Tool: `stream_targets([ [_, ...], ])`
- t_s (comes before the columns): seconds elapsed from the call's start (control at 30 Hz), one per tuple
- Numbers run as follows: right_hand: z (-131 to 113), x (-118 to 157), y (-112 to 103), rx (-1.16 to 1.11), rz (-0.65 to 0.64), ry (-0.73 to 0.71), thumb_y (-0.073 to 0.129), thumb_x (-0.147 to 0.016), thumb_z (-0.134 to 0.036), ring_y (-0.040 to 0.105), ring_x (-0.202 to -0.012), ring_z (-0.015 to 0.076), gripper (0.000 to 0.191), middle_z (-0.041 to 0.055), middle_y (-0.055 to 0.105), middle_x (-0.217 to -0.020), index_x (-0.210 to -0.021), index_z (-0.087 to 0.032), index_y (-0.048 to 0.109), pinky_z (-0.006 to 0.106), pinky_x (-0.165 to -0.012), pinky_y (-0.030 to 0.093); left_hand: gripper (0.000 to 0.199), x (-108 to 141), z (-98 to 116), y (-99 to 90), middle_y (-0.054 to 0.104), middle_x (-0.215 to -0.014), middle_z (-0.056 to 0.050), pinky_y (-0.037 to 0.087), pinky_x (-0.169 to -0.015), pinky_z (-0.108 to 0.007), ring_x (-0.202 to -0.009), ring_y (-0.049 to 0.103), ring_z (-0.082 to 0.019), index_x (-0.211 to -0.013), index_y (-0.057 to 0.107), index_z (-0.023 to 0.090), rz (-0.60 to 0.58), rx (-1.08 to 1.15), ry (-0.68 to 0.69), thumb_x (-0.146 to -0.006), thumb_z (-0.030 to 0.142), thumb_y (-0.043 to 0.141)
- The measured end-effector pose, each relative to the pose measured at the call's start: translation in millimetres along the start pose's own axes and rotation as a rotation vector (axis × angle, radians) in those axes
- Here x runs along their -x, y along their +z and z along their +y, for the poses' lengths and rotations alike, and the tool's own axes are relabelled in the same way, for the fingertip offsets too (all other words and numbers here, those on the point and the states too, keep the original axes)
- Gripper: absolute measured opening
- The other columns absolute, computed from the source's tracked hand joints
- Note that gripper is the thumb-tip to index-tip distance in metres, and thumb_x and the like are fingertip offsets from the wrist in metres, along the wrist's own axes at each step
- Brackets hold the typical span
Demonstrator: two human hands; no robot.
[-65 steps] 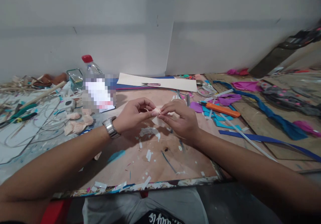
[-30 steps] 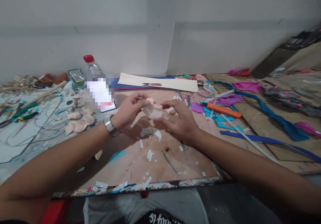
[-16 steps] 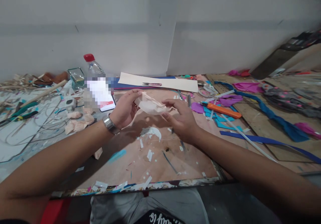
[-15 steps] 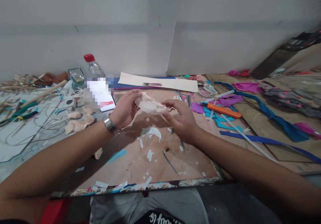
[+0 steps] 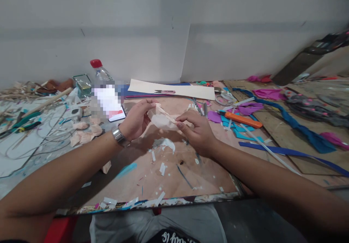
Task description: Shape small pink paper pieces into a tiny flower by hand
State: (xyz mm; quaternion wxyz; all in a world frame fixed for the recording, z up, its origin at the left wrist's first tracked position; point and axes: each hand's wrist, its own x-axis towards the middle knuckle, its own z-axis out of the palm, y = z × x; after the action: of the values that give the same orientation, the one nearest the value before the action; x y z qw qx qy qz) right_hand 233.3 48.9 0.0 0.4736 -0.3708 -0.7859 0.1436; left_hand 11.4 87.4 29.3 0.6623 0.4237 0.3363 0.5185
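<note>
A thin, pale peach piece of crepe-like paper (image 5: pixel 163 121) is stretched between my two hands above the table, its upper edge gathered into folds and its lower part hanging translucent. My left hand (image 5: pixel 137 118), with a metal watch on the wrist, pinches the left end between thumb and fingers. At the right end, my right hand (image 5: pixel 195 129) grips the gathered edge with thumb and forefinger. Below the paper, white scraps (image 5: pixel 163 168) lie on the paint-stained tabletop (image 5: pixel 169 179).
Left of my hands are a lit phone (image 5: pixel 116 114), a red-capped bottle (image 5: pixel 96 64), green-handled pliers (image 5: pixel 24 121) and crumpled peach pieces (image 5: pixel 85 136). Thread snips (image 5: pixel 165 91) rest on a cream strip (image 5: pixel 191 91) at the back. An orange cutter (image 5: pixel 244 120) and blue strips (image 5: pixel 289 151) lie right.
The paper is pulled tauter, its upper edge now bunched into a narrow fold. My right fingers have closed in on its right end; both hands stay nearly in place.
</note>
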Motion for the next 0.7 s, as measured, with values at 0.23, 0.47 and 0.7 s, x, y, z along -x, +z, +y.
stream_targets([
  [0.23,-3.2,-0.4,0.4,-0.080,-0.064,0.026,0.060,-0.104,-0.040,0.063,-0.079,0.0186,0.029,0.0026,0.072,-0.080,-0.084,-0.022,0.072,0.040,-0.084,0.043,0.015,-0.4,-2.1,-1.4,0.069,-0.082,-0.001,0.049,-0.063,-0.021,-0.070,0.062,-0.011,-0.090,0.069,0.014,-0.039,-0.027,0.009,-0.077,0.021,0.074],
  [0.47,-4.3,-0.4,0.7,-0.063,-0.044,0.053,0.064,-0.102,-0.038,0.063,-0.077,0.0178,0.027,0.0024,0.073,-0.080,-0.081,-0.022,0.071,0.038,-0.082,0.044,0.016,-0.4,-2.3,-2.6,0.065,-0.081,0.000,0.048,-0.062,-0.019,-0.068,0.059,-0.009,-0.090,0.068,0.014,-0.070,-0.033,0.005,-0.077,0.021,0.075],
  [0.7,-3.3,-2.5,-0.5,-0.032,-0.033,-0.015,0.064,-0.101,-0.036,0.062,-0.075,0.0177,0.027,0.0022,0.071,-0.077,-0.078,-0.022,0.069,0.038,-0.080,0.043,0.017,2.5,1.8,1.4,0.063,-0.078,0.002,0.046,-0.059,-0.018,-0.066,0.057,-0.008,-0.088,0.068,0.014,-0.060,-0.032,-0.023,-0.075,0.022,0.076],
])
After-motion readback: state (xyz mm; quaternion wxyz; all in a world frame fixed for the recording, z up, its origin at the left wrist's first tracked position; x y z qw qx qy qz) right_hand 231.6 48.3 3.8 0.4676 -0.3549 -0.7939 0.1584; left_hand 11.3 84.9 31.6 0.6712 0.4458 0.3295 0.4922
